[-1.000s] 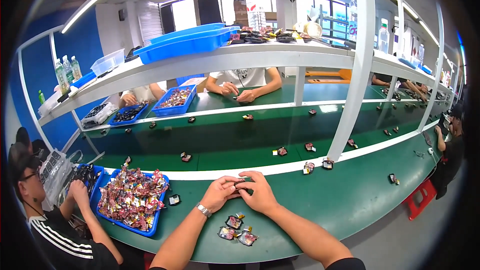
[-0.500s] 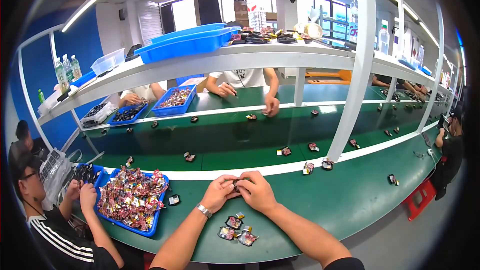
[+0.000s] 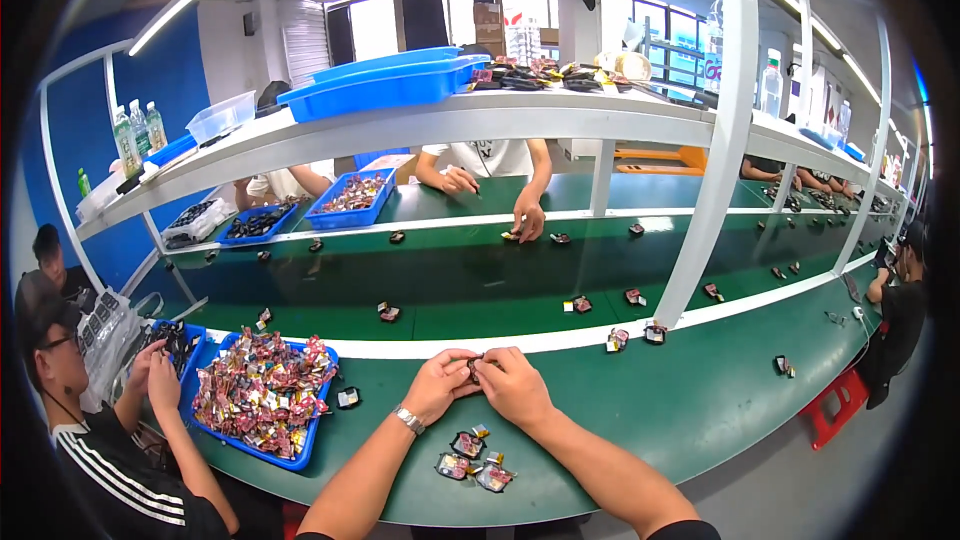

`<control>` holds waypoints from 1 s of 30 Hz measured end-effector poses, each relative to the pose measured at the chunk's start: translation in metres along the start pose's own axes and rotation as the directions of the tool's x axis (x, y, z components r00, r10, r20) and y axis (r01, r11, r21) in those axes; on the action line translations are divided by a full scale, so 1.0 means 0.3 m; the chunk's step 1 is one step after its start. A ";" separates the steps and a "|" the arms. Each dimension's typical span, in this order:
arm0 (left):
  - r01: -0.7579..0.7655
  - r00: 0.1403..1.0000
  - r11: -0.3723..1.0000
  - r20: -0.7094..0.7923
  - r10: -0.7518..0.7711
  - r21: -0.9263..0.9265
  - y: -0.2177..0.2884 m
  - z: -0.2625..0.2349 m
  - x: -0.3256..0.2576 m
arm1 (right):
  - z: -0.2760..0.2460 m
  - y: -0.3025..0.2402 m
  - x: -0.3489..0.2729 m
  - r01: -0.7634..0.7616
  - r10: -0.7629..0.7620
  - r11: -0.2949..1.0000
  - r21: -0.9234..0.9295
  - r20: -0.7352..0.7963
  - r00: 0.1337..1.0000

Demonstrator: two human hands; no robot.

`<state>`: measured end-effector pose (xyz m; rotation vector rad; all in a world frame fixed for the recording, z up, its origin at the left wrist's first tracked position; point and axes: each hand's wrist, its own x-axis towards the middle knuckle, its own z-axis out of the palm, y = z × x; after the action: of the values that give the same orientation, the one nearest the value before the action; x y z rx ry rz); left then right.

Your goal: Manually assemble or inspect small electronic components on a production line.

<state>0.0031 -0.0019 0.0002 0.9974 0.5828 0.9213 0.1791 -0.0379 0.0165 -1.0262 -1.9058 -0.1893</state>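
One white post (image 3: 702,210) and a heaped blue tray (image 3: 311,437) flank both hands (image 3: 517,390).

- Open room is found on the green tabletop (image 3: 640,392), right of the right hand (image 3: 517,390).
- Passage between the forearms (image 3: 368,468) is obstructed by three small assemblies (image 3: 467,445).
- The left is blocked by a filled blue tray (image 3: 309,440).
- Ahead, reach is hindered by a white rail (image 3: 560,342), post (image 3: 708,160) and shelf (image 3: 520,123).
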 end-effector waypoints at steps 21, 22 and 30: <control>-0.082 0.991 0.996 -0.109 0.078 -0.024 -0.002 0.006 -0.003 | 0.065 0.030 0.024 -0.088 0.084 0.993 0.083 0.054 0.995; -0.119 0.989 0.990 -0.096 0.112 -0.072 -0.003 0.016 -0.003 | 0.075 0.075 0.049 -0.095 0.092 0.993 0.069 0.055 0.994; -0.136 0.989 0.991 -0.054 0.136 -0.002 -0.029 -0.037 0.015 | 0.154 0.493 0.147 -0.379 0.445 0.880 -0.285 0.223 0.867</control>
<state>0.0001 0.0049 -0.0126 1.0197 0.5621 1.0728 0.2457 0.1056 -0.0142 -1.6770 -1.8860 -0.0134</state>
